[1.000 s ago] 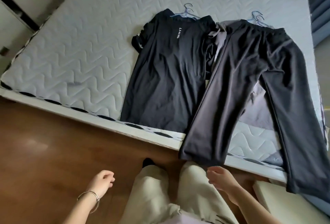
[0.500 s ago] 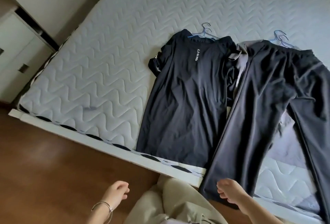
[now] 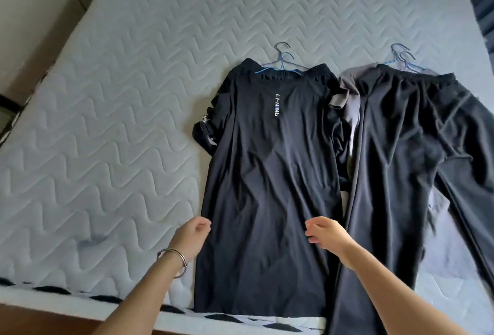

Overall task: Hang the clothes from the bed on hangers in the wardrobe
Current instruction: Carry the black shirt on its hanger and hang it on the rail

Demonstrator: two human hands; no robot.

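Observation:
A black T-shirt (image 3: 270, 174) with white lettering lies flat on the quilted mattress (image 3: 107, 121), with blue wire hangers (image 3: 282, 65) at its collar. To its right lie black trousers (image 3: 395, 147) over a grey garment (image 3: 344, 89), with more blue hangers (image 3: 403, 59) at the waistband. My left hand (image 3: 191, 236), with a bracelet on the wrist, hovers at the shirt's left edge, fingers loosely curled and holding nothing. Over the shirt's lower right part my right hand (image 3: 324, 233) is held the same way. The wardrobe is out of view.
The bed's near edge (image 3: 66, 300) with a black-and-white trim runs along the bottom. Brown wooden floor (image 3: 40, 321) shows at the bottom left. A pale wall or cabinet face (image 3: 32, 14) stands left of the bed. Dark shelving (image 3: 481, 0) is at the far right.
Both hands have risen from beside my legs and reached forward over the lower part of the black T-shirt. The view has moved closer over the bed.

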